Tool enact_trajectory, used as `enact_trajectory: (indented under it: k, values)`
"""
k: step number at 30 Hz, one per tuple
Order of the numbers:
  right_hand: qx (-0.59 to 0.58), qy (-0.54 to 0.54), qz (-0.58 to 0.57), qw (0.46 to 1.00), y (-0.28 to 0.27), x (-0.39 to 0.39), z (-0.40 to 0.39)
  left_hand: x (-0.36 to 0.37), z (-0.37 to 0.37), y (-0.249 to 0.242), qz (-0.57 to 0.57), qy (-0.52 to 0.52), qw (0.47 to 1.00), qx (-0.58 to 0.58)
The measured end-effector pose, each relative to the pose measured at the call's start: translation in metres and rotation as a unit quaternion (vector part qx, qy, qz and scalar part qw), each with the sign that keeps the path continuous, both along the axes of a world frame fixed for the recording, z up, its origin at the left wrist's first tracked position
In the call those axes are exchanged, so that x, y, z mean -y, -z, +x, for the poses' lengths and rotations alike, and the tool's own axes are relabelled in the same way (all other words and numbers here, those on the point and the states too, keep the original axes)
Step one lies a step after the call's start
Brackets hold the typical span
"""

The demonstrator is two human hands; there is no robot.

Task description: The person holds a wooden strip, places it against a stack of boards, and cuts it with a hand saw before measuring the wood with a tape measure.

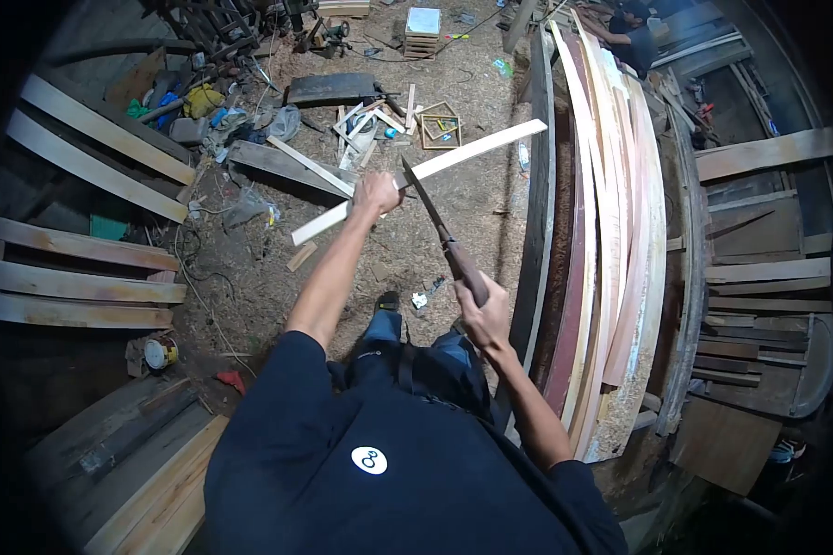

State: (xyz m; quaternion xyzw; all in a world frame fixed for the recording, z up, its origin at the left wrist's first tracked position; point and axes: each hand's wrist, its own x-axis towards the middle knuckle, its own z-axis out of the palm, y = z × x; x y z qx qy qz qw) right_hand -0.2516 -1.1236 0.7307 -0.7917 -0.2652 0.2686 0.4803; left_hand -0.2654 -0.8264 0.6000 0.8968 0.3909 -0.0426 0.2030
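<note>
A long pale wooden strip [481, 146] lies slantwise in front of me, its right end higher in the view. My left hand [377, 193] is closed round the strip left of its middle. In my right hand [484, 313] is a saw [441, 227], held by its brown handle. The dark blade points up and left, and its tip is at the strip, just right of my left hand. Whether the teeth touch the wood cannot be made out.
Long boards [611, 231] are stacked along a bench at the right. More planks [88, 291] stick out at the left. Wood scraps, a small wooden frame [440, 126] and a dark beam [331, 89] lie ahead. Another person [631, 39] is at the upper right.
</note>
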Motion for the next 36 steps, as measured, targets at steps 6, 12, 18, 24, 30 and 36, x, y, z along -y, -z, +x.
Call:
enact_trajectory:
  k: [6,12,18,24,30,36]
  values:
    - [0.136,-0.006,0.122,0.983,-0.018,-0.006,0.025,0.012,-0.005,-0.017,-0.056,0.039,0.997,0.023]
    - [0.413,-0.089,0.008,0.906,0.015,-0.06,0.087,0.039,0.011,-0.041,-0.063,0.132,0.989,-0.031]
    - [0.496,-0.137,-0.097,0.852,0.049,-0.066,0.117,0.054,0.023,-0.061,-0.073,0.23,0.97,-0.032]
    - [0.529,-0.175,-0.121,0.821,0.08,-0.059,0.123,0.062,0.02,-0.055,0.004,0.245,0.968,0.054]
    - [0.481,-0.158,-0.163,0.847,0.099,-0.056,0.111,0.072,0.012,-0.029,0.066,0.294,0.953,0.021]
    - [0.453,-0.092,-0.13,0.877,0.115,-0.065,0.091,0.069,0.024,-0.007,-0.023,0.195,0.98,0.016]
